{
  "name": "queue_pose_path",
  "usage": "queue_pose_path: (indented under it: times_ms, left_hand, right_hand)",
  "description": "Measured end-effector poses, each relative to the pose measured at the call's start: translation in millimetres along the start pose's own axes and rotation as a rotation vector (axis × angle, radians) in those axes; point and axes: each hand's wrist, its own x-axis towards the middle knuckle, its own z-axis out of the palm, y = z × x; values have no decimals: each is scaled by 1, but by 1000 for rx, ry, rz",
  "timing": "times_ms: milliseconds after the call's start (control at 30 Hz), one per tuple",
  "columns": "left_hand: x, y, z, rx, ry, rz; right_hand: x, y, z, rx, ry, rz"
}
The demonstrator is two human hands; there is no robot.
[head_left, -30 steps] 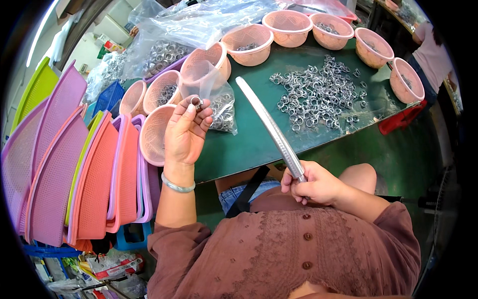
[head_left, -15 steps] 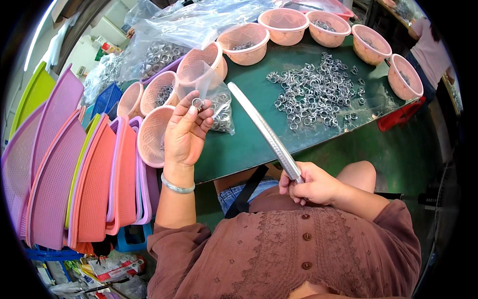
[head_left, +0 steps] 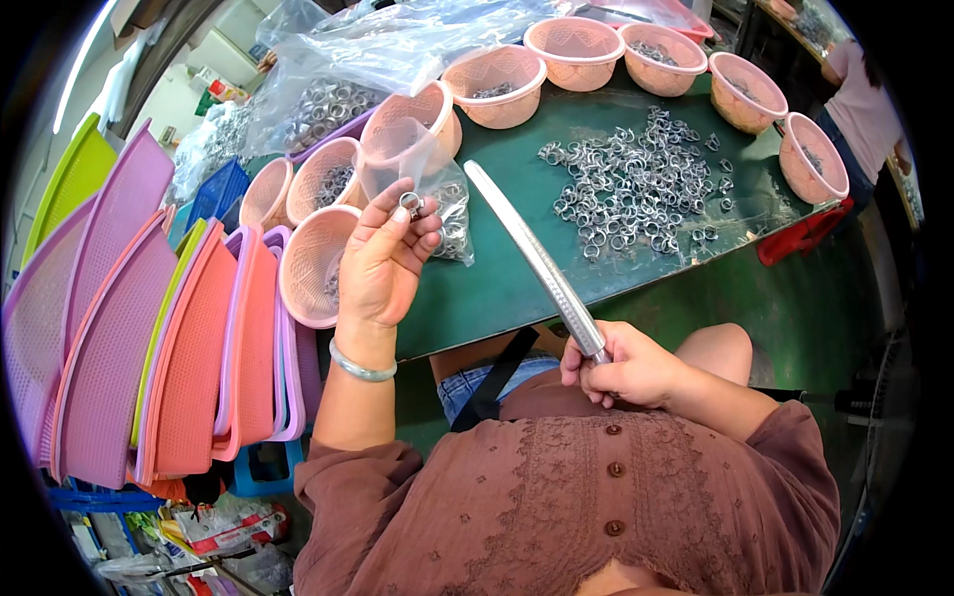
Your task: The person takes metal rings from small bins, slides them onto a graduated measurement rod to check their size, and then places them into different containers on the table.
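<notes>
My left hand (head_left: 386, 260) is raised over the table's near left edge and pinches a small metal ring (head_left: 410, 204) between thumb and fingertips. My right hand (head_left: 622, 366) grips the base of a long tapered metal rod (head_left: 535, 258), which slants up and to the left over the green table (head_left: 517, 288). The rod's tip sits to the right of the ring, apart from it. A loose heap of similar metal rings (head_left: 636, 184) lies on the table beyond the rod. A small clear bag of rings (head_left: 455, 214) lies just behind my left hand.
Several pink mesh bowls (head_left: 495, 84) ring the table, some with rings inside; one (head_left: 308, 263) sits by my left wrist. Pink, orange and green trays (head_left: 129, 328) stand stacked at left. Large clear bags (head_left: 338, 79) lie at the back. Another person (head_left: 870, 99) stands far right.
My left hand has turned slightly and lifted the ring between its fingertips. The rod has swung a little to the left, closer to the ring.
</notes>
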Motion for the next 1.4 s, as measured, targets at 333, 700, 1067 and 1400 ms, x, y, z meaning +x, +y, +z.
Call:
queue_pose_path:
  times_ms: [333, 700, 1067, 1400]
  left_hand:
    - [-5, -4, -2, -38, 17, -5]
    - [-9, -4, 5, -78, 57, -5]
    - [-5, -7, -2, -109, 55, 10]
    - [-5, -8, -1, -81, 86, 0]
  right_hand:
    - [9, 1, 0, 45, 1, 22]
    - [27, 4, -2, 131, -21, 22]
    - [29, 0, -13, 115, -22, 42]
    - [25, 3, -14, 73, -24, 47]
